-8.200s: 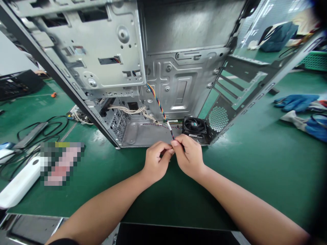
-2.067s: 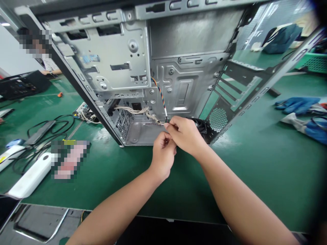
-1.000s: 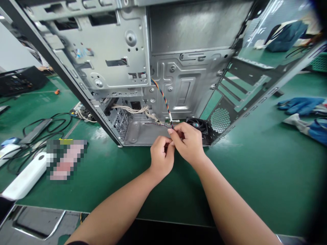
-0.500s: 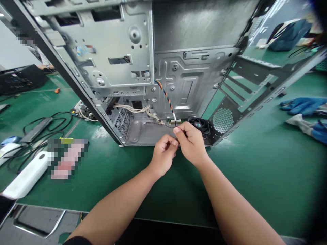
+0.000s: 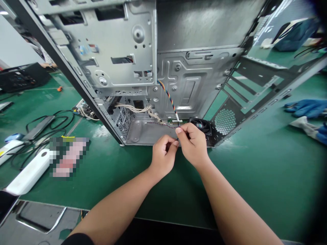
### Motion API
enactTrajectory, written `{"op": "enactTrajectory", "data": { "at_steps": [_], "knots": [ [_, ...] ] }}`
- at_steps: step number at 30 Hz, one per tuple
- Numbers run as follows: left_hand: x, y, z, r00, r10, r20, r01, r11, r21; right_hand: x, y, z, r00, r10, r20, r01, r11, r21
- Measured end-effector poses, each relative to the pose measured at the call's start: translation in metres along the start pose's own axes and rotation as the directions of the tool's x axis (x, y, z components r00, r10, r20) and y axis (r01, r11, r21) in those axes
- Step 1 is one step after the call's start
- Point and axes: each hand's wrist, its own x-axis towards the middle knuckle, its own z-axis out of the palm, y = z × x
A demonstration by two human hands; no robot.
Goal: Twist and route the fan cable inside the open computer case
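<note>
A twisted multicoloured cable [image 5: 169,97] comes out from behind the metal drive cage and runs down through a white sleeve. My right hand [image 5: 192,141] pinches its lower end between thumb and forefinger. Just to the left and slightly lower, my left hand [image 5: 165,153] is closed in a pinch. A small dark piece shows between the two sets of fingertips, perhaps the cable's end; I cannot make it out. Both hands are at the open side of an upright computer case [image 5: 141,51]. Behind my right hand, a black fan [image 5: 200,125] sits on the case floor.
Beige wires [image 5: 138,109] and a thin dark wire lie inside the case. On the green table [image 5: 109,183], a power strip [image 5: 39,127], black cords and a white device [image 5: 30,173] lie left. Blue-and-white gloves [image 5: 306,108] and a dark bag [image 5: 296,35] are right.
The view has shifted slightly, moving the case a little to the right in the picture. Both hands keep their pinch, with a slightly wider gap between their fingertips.
</note>
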Motion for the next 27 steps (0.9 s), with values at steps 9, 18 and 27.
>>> {"op": "enactTrajectory", "data": {
  "at_steps": [9, 18, 27],
  "knots": [
    [0.0007, 0.0016, -0.0012, 0.999, 0.027, 0.029, -0.027, 1.000, 0.003, -0.0020, -0.0023, -0.0010, 1.000, -0.013, -0.019, 0.012, 1.000, -0.026],
    [0.0000, -0.0003, 0.0006, 0.996, 0.076, -0.052, -0.073, 0.996, 0.059, -0.0034, -0.0037, -0.0005, 0.997, -0.017, -0.074, 0.015, 1.000, -0.019],
    [-0.0006, -0.0029, 0.0004, 0.998, 0.053, -0.043, -0.052, 0.999, 0.014, -0.0029, -0.0048, -0.0011, 0.997, 0.016, -0.071, -0.016, 1.000, -0.001]
  ]
}}
